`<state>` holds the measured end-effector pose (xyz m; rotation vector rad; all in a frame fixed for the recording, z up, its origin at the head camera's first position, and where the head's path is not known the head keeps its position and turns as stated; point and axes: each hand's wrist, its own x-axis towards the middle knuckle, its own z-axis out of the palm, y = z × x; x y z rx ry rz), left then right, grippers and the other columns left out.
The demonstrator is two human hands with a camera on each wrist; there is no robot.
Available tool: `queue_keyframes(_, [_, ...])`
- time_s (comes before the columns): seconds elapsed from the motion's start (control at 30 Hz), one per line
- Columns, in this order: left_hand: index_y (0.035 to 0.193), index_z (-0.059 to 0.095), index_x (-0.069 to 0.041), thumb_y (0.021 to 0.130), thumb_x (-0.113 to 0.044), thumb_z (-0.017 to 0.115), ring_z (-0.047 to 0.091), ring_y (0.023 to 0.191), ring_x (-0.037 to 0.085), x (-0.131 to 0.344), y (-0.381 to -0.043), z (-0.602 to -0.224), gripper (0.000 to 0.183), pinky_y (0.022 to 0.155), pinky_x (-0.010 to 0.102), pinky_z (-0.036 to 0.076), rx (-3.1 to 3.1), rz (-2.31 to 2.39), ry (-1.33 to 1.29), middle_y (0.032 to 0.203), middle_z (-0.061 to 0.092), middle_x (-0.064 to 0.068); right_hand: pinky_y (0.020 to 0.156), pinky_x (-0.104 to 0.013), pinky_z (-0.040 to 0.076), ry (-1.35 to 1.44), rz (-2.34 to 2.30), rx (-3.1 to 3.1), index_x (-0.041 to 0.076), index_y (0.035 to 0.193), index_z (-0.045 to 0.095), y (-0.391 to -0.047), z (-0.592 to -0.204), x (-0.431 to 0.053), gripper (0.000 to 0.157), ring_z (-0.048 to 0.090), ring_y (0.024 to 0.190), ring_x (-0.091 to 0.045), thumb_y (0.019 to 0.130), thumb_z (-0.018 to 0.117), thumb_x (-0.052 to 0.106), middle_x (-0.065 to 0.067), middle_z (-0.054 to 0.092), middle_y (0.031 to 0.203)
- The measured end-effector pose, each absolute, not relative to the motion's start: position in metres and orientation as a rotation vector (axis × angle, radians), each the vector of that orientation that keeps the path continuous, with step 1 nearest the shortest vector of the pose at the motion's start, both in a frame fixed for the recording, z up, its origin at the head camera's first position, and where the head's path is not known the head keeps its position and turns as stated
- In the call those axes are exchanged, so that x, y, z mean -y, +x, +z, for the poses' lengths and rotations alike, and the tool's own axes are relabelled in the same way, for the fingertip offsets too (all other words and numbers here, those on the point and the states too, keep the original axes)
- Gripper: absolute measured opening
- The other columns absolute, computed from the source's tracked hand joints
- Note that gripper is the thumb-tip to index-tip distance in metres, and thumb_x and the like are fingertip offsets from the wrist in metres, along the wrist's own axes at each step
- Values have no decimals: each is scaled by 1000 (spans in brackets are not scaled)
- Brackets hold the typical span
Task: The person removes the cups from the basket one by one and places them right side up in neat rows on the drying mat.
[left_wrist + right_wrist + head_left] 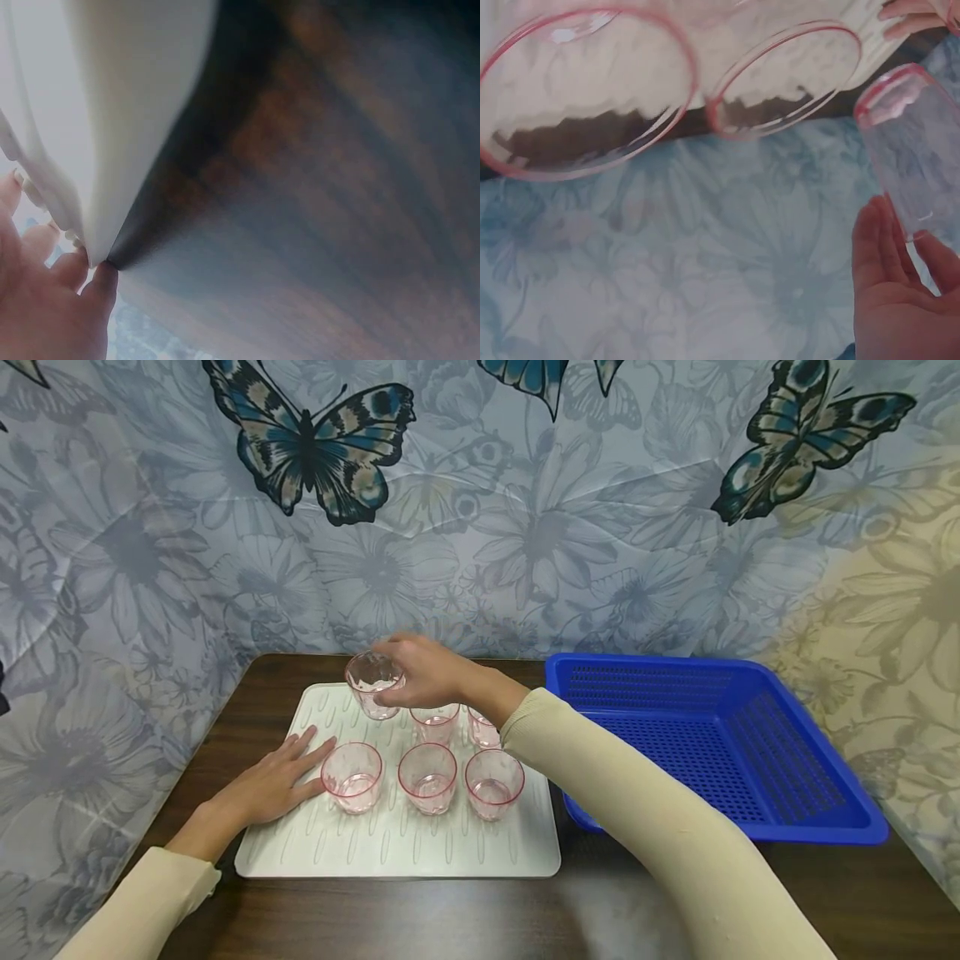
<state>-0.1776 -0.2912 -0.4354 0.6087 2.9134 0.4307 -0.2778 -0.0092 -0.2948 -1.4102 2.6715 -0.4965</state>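
Observation:
At the back left of the white ribbed tray [397,857], my right hand [431,672] grips a clear drinking glass [372,683] with a pinkish rim. That glass leans a little; I cannot tell whether its base touches the tray. In the right wrist view the fingers and thumb hold the glass [922,150] by its side. My left hand [273,781] lies with spread fingers on the tray's left part, its fingertips close to the front-left glass [352,781]. A middle glass [427,781] and a right glass [493,787] complete the front row. Behind stand two more glasses, partly hidden by the right arm.
A blue perforated plastic basket [806,760] stands on the right side of the dark wooden table [480,918]. The right forearm crosses in front of its left corner. A butterfly-patterned cloth [525,527] hangs behind the table.

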Motion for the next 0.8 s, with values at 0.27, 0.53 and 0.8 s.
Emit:
queue_keyframes(0.27, [154,38,-11,101,-46,53,22,139,60,291,-179,-438,65,106,72,25,-2912,435,616,158,21,31,107,-34,41,-1334,-473,-2629,1,149,42,-279,-311,23,74,49,132,-25,90,75,30,-13,51,144])
queue_keyframes(0.53, [154,37,-11,101,-46,53,21,140,59,292,-180,-440,65,106,72,25,-2907,414,606,159,20,30,106,-33,43,-1221,-431,-2617,4,151,40,-281,-328,33,78,52,129,-24,90,75,37,-11,50,146])
queue_keyframes(0.8, [155,37,-11,102,-45,53,20,140,60,293,-179,-437,65,106,72,25,-2910,417,610,159,20,30,107,-33,42,-1262,-394,-2611,1,151,40,-278,-337,41,76,52,129,-24,92,72,37,-14,49,146])
